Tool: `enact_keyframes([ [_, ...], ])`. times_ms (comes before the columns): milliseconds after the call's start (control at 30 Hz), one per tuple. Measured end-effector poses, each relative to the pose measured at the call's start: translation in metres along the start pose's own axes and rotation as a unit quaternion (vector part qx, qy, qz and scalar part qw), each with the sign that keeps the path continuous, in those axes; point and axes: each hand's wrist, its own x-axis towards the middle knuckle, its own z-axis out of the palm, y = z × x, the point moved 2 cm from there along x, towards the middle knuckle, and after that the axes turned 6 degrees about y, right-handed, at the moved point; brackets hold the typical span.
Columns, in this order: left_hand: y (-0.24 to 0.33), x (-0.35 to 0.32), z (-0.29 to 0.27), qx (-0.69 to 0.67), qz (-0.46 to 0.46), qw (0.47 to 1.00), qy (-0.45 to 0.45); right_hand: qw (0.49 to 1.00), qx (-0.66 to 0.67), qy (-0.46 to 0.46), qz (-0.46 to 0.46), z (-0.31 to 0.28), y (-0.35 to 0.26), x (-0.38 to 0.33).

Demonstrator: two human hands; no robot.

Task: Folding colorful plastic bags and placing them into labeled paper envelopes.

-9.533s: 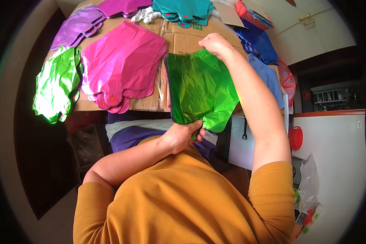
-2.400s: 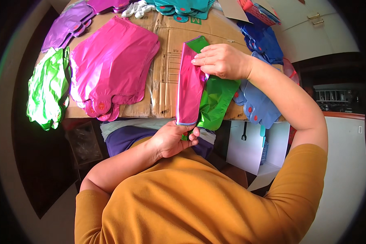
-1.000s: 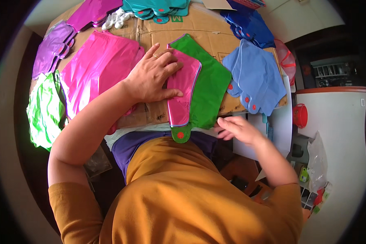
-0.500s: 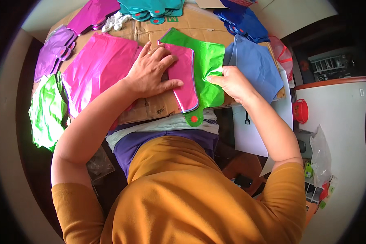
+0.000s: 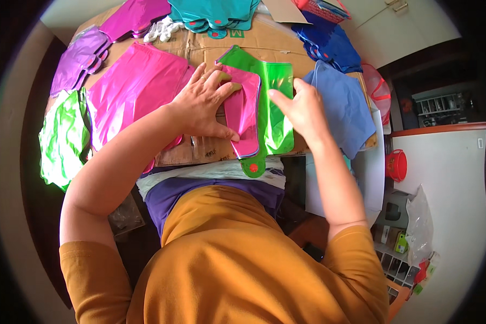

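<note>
A flat green foil balloon [image 5: 279, 123] lies near the front edge of the cardboard, its rounded tab with a red dot hanging over that edge. On its left part rests a pink foil layer [image 5: 244, 116] with a pale blue rim. My left hand [image 5: 204, 102] lies spread over the pink layer, thumb near its lower left corner. At the green foil's right side is my right hand [image 5: 303, 110], its thumb stretched over the foil and apart from the curled fingers. Part of the foil's right edge is hidden by that hand.
Around the cardboard [image 5: 200, 146] lie a large pink foil [image 5: 132, 92], crumpled green foil [image 5: 65, 137], and purple [image 5: 78, 59], magenta [image 5: 132, 19], teal [image 5: 213, 12] and dark blue [image 5: 332, 46] stacks. Blue foil [image 5: 343, 102] sits right; a red basket [image 5: 397, 164] stands beyond.
My right thumb has left its pinch on the green foil, and the hand has turned more upright. The foil's right side now lies flatter. My left hand stays on the pink layer.
</note>
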Motion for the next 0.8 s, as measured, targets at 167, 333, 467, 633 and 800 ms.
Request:
enact_keyframes([
  [167,-0.003,-0.005,0.004,-0.002,-0.012,1.000,0.009,0.995,-0.061,-0.082,0.015,-0.003,-0.027,-0.025],
  [333,-0.001,-0.002,0.002,-0.018,-0.015,1.000,0.004,0.996,-0.037,-0.071,0.044,-0.012,0.002,-0.039],
  [467,-0.004,-0.002,0.004,-0.030,-0.011,0.999,-0.001,0.996,-0.001,-0.052,0.071,0.003,0.010,-0.029],
  [633,-0.002,-0.001,0.003,-0.020,-0.014,1.000,0.009,0.996,0.001,0.066,-0.066,0.013,0.000,-0.016],
  [800,-0.002,-0.002,0.003,-0.015,-0.023,1.000,0.006,0.993,-0.027,-0.107,0.033,-0.006,0.001,-0.022],
])
